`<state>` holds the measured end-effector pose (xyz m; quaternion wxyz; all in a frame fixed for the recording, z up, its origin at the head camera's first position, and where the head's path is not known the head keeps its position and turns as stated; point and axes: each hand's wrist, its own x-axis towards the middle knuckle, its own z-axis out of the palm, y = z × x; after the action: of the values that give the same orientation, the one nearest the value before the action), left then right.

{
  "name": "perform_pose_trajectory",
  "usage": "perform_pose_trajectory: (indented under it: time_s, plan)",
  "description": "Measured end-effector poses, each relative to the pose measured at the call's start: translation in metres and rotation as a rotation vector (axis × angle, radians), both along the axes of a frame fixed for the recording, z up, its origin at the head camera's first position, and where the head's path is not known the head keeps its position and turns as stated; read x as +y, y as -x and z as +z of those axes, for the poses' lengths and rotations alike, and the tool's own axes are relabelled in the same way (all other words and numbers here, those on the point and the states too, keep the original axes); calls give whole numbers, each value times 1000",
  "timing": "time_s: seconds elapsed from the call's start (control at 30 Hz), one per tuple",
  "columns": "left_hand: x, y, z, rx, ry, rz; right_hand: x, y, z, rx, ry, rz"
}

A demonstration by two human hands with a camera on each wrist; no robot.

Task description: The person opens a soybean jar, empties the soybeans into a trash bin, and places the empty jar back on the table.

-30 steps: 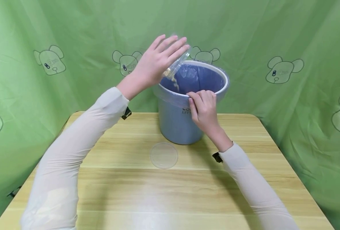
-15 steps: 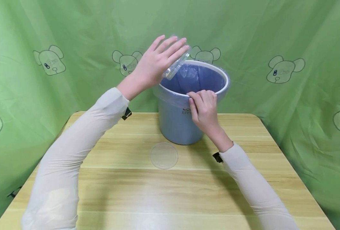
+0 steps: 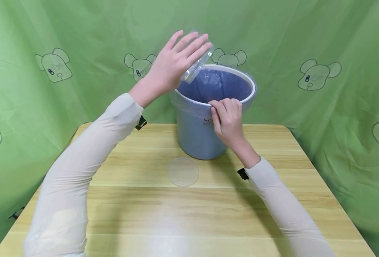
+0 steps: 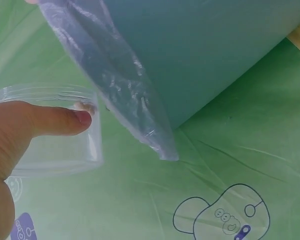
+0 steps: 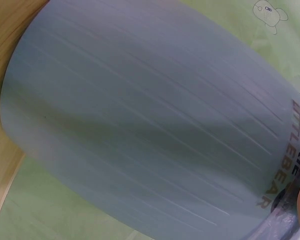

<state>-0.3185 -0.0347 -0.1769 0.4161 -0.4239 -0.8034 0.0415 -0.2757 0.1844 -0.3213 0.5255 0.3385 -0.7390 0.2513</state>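
Observation:
My left hand (image 3: 173,66) grips a clear plastic jar (image 4: 55,150), tipped with its mouth over the near left of the trash can (image 3: 200,139). A small pale bit of the contents shows near the jar's mouth in the left wrist view, beside my thumb (image 4: 60,120). The can is blue-grey with a white rim and a translucent bag (image 3: 213,84) lining it and folded over the outside. My right hand (image 3: 229,121) grips the can's near rim, fingers curled over the edge. In the right wrist view the can's ribbed side and lettering fill most of the picture.
A clear round lid (image 3: 183,172) lies flat on the wooden table (image 3: 138,210), in front of the can. Green cloth (image 3: 263,28) with bear-head drawings hangs behind and on both sides. The can stands near the table's far edge.
Pale pieces were falling from the jar into the can a second ago; now none fall and the jar looks nearly emptied. My left hand has risen slightly with it. The right hand holds still.

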Motion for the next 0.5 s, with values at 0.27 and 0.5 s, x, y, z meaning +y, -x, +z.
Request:
perform_pose_trajectory:
  time_s: [0.27,0.5]
  plan:
    - [1,-1,-3,-69,81,-5,1,0,0,-5,-3,-3]
    - [-1,1,-5,3,2,15,0,0,0,-6,-2,-1]
